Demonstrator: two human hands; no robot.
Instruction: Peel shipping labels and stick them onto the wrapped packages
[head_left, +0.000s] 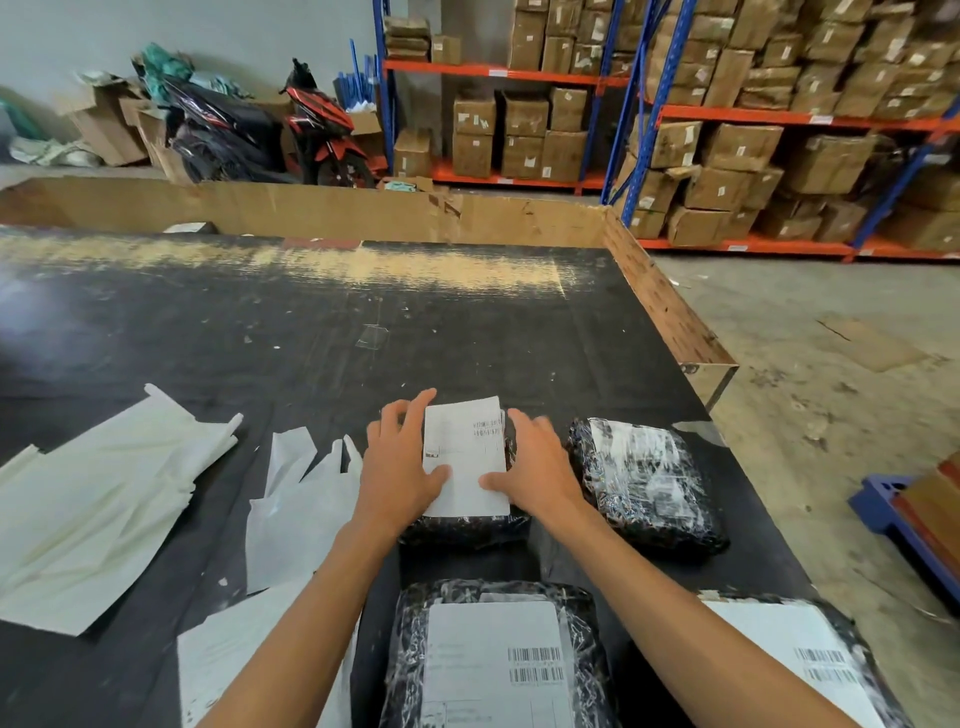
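Note:
A white shipping label (465, 457) with barcodes lies on top of a black wrapped package (462, 530) in the middle of the black table (260, 332). My left hand (397, 462) presses flat on the label's left edge, thumb on the paper. My right hand (535, 465) presses its right side, fingers spread, thumb on the label's lower part. Another wrapped package (644, 483) lies just to the right. Two labelled packages sit at the near edge, one in the centre (493, 660) and one at the right (795, 660).
Peeled white backing sheets (104, 504) lie scattered over the table's left half. A cardboard wall (332, 213) borders the far and right table edges. Shelves of cardboard boxes (727, 130) and a motorbike (322, 130) stand behind. A blue pallet (893, 509) sits on the floor at right.

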